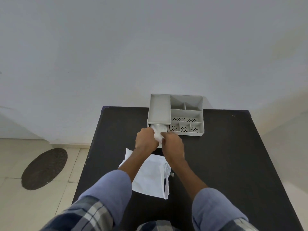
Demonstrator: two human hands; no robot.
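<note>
A grey plastic organizer (186, 114) with several compartments stands at the table's far edge. Its small drawer (160, 128) at the front left is pulled out. Both hands are at the drawer's mouth. My left hand (145, 139) and my right hand (172, 144) each grip a crumpled white item (158, 136), which lies partly in the drawer. A folded white cloth (150, 177) lies flat on the table under my forearms.
The dark table (225, 164) runs from the wall toward me. To the left is a tiled floor with a dark oval mat (44, 169). A pale wall rises behind the organizer.
</note>
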